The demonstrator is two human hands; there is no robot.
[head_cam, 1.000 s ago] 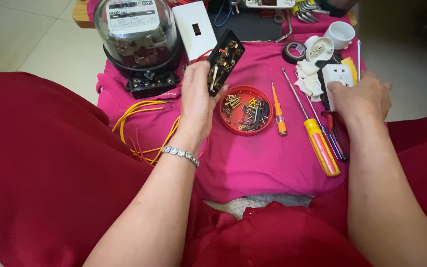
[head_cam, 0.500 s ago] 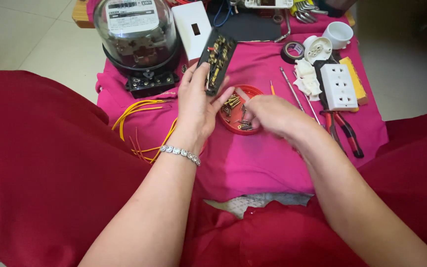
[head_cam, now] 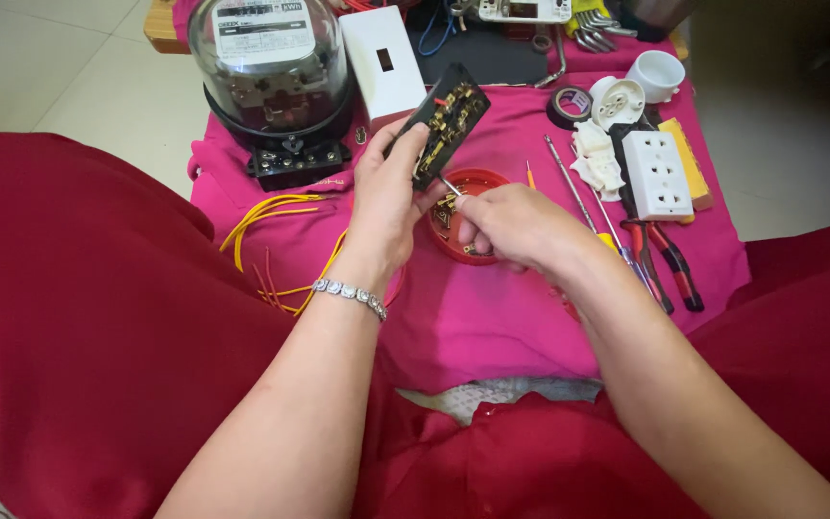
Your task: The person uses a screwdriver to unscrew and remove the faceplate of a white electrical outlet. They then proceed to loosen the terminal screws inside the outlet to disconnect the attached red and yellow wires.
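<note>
The left hand (head_cam: 388, 192) clasps a black switch module (head_cam: 447, 120), its long axis tilting up toward the far right. Just below its near end, the right hand (head_cam: 511, 223) pinches a small screw (head_cam: 450, 185) above the red dish (head_cam: 463, 252).

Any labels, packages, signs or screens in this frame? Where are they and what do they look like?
Meter faceplate: top left, under the clear dome of the meter; pale rectangle with dark print.
Grey device: top edge, centre; small dark rectangular window, cut off by the frame.
No packages or signs.
</note>
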